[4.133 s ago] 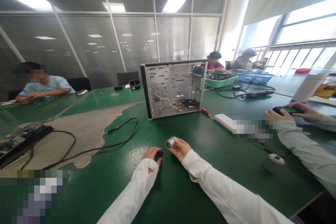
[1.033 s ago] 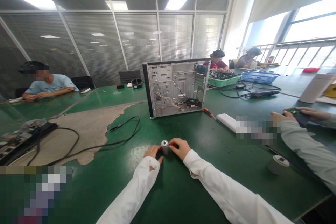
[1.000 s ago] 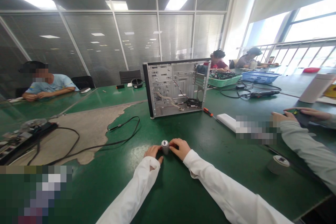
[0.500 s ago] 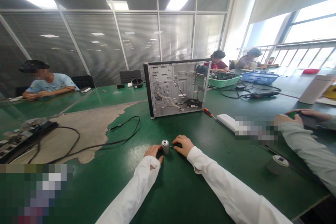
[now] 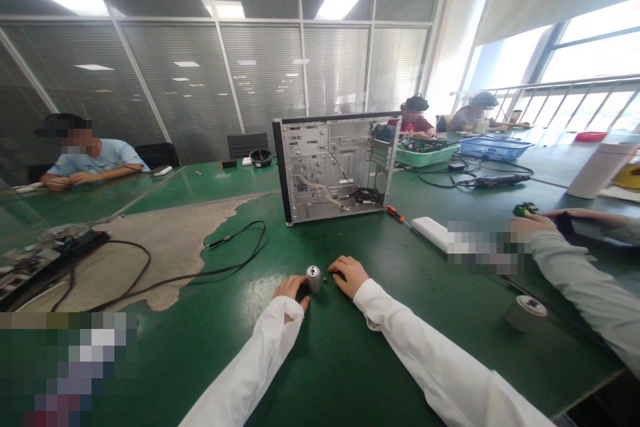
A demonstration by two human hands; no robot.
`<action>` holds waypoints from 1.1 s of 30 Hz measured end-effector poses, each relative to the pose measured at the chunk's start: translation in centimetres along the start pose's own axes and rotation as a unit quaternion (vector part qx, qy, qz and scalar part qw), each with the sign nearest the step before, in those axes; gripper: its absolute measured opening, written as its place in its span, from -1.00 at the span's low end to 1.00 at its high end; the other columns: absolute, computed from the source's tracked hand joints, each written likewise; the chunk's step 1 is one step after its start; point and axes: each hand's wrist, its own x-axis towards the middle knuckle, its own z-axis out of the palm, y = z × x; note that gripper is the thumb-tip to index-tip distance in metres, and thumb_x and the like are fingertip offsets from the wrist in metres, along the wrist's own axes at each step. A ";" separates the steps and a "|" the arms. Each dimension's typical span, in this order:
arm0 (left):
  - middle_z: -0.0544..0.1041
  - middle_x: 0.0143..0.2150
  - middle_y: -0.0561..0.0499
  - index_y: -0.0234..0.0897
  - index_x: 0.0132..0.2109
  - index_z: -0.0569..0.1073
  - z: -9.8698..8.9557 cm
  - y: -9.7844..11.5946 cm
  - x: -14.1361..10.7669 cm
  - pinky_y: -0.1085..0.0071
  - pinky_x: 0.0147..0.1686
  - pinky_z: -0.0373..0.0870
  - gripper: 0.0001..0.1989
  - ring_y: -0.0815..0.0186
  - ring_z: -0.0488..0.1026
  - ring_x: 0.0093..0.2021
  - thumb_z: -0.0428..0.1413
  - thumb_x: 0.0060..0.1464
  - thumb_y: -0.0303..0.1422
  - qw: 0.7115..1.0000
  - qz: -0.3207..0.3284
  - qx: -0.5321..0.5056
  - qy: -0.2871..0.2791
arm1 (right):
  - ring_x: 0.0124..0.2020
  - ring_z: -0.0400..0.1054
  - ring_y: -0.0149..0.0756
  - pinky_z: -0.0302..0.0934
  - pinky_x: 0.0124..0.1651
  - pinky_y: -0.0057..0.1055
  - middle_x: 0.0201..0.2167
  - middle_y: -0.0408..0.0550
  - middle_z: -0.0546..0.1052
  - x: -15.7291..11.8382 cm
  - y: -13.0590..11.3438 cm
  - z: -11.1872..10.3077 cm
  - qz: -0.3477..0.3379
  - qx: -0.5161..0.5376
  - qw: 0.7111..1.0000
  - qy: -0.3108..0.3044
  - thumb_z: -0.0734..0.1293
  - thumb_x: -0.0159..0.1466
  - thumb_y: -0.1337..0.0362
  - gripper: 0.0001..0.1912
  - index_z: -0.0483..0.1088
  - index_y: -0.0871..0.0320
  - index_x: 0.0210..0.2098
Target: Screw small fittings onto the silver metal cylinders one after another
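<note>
A small silver metal cylinder [image 5: 313, 279] stands upright on the green table, with dark marks on its top. My left hand [image 5: 291, 290] is at its left side, the fingers against it and the thumb lower and in front. Just right of the cylinder lies a tiny dark part [image 5: 325, 279], too small to name. My right hand [image 5: 351, 275] rests on the table beyond that part, fingers curved and apart, with nothing visible in them.
Ahead stands an open computer case [image 5: 340, 170], with a screwdriver [image 5: 395, 213] and a white bar [image 5: 430, 232] to its right. A black cable [image 5: 200, 275] runs along the left. A co-worker's sleeve [image 5: 575, 273] and a second cylinder [image 5: 527, 313] are at right.
My right hand has drawn slightly back from the tiny part, widening the gap. The left hand stays at the cylinder. On the right, a co-worker's hand has lifted a small green item.
</note>
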 end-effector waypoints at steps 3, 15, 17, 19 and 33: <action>0.35 -0.10 -0.01 -0.19 -0.09 0.28 0.0 0.1 0.0 0.31 -0.09 0.18 -0.56 0.19 0.24 -0.06 0.08 -0.23 -0.44 1.000 -0.005 0.000 0.001 | -0.25 0.15 -0.36 0.00 -0.23 -0.42 -0.32 -0.11 0.36 0.0 0.1 0.1 0.001 -0.003 1.000 0.001 0.17 0.06 0.36 -0.80 0.34 0.09 -0.33; 0.35 -0.09 0.00 -0.19 -0.08 0.28 0.1 -0.1 0.1 0.30 -0.10 0.18 -0.56 0.19 0.24 -0.06 0.08 -0.22 -0.43 1.000 0.004 -0.002 0.000 | -0.15 0.14 -0.30 -0.02 -0.15 -0.32 -0.21 -0.07 0.36 -0.8 -2.3 -0.3 0.013 0.018 0.994 0.108 0.15 0.09 0.32 -0.73 0.28 0.09 -0.20; 0.35 -0.08 0.01 -0.19 -0.08 0.28 0.2 -0.3 0.1 0.29 -0.09 0.17 -0.56 0.20 0.24 -0.07 0.07 -0.22 -0.43 1.000 0.010 -0.006 0.003 | -0.10 0.12 -0.30 -0.04 -0.10 -0.32 -0.14 -0.04 0.32 -1.1 -3.8 -0.3 -0.022 0.037 0.990 0.136 0.13 0.12 0.26 -0.65 0.19 0.11 -0.08; 0.35 -0.08 0.00 -0.20 -0.08 0.27 0.4 -0.4 0.1 0.29 -0.10 0.17 -0.56 0.19 0.24 -0.07 0.07 -0.21 -0.42 1.000 0.014 -0.008 0.007 | -0.08 0.10 -0.28 -0.05 -0.07 -0.31 -0.09 0.00 0.30 -1.3 -5.2 -0.2 -0.057 0.046 0.988 0.134 0.14 0.12 0.22 -0.55 0.09 0.15 0.01; 0.34 -0.06 0.00 -0.16 -0.10 0.32 0.5 -0.8 0.0 0.31 -0.09 0.18 -0.61 0.19 0.23 -0.04 0.06 -0.18 -0.34 0.999 0.041 0.004 0.014 | -0.13 0.20 -0.32 0.03 -0.09 -0.35 -0.14 -0.06 0.36 -4.9 -7.4 -4.5 -0.096 0.023 0.994 0.047 0.18 0.11 0.24 -0.59 0.14 0.06 -0.03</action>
